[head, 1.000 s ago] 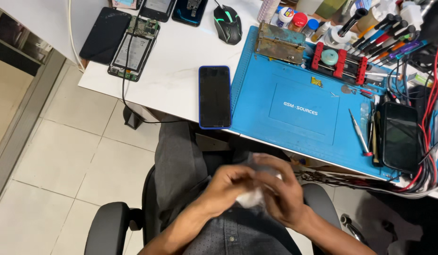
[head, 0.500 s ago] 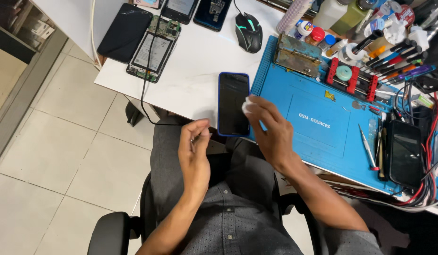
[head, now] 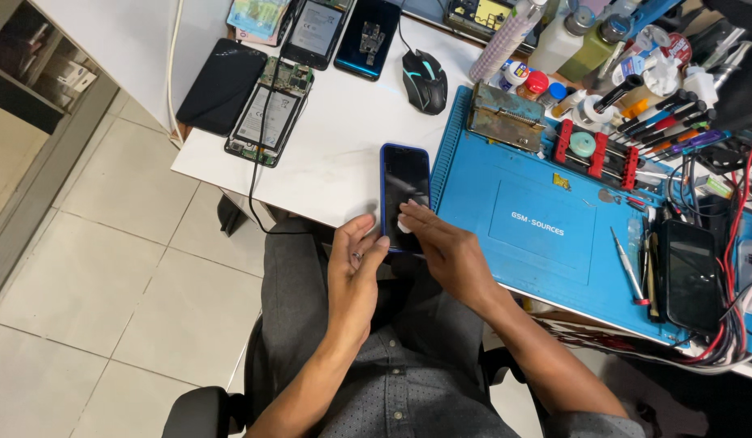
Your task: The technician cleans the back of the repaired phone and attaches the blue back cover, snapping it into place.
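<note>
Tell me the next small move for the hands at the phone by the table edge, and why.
Probably wipe the white wad up along the phone. The right hand presses it on the lower screen, the upper screen is uncovered, and the left hand touches the phone's near left edge, seemingly steadying it.

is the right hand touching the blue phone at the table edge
Touching. The head view shows the right hand lying over the lower end of the blue phone, fingers pressing a small white wad against its dark screen.
</note>
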